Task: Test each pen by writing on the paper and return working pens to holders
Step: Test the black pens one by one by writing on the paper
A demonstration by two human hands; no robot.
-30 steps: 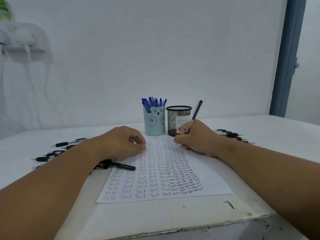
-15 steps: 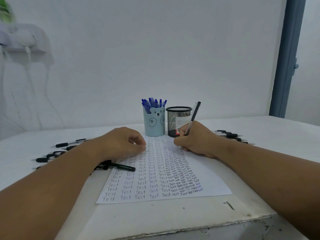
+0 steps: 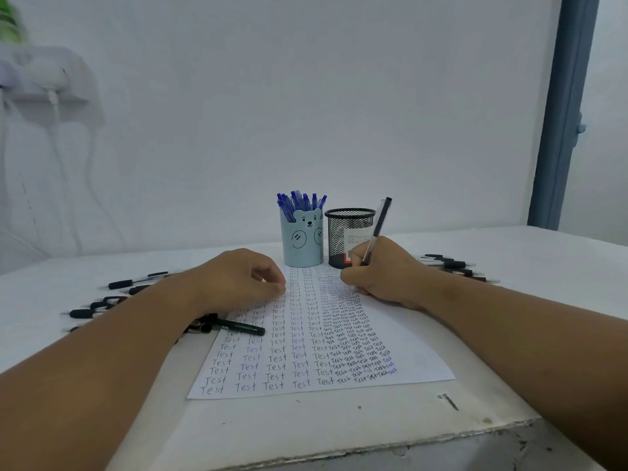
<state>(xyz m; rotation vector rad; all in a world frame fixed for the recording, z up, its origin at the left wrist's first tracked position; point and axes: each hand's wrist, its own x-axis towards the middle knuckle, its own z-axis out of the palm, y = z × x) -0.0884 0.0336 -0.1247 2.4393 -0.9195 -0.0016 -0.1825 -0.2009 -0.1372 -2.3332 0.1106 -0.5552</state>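
Observation:
A sheet of paper (image 3: 306,385) filled with rows of the word "Test" lies in front of me on the white table (image 3: 339,426). My right hand (image 3: 384,273) grips a black pen (image 3: 379,226) with its tip down on the upper right part of the paper. My left hand (image 3: 234,283) rests on the paper's upper left with fingers loosely curled, holding nothing. Behind the paper stand a light blue bear holder (image 3: 302,239) full of blue pens and a black mesh holder (image 3: 346,232).
Several black pens (image 3: 112,300) lie scattered on the table at the left, and another (image 3: 234,328) lies under my left wrist on the paper's edge. More black pens (image 3: 452,266) lie at the right, behind my right forearm. The table's front edge (image 3: 407,447) is close.
The pen in my right hand has tilted slightly and its tip has shifted a little on the paper. My left hand has stayed in place.

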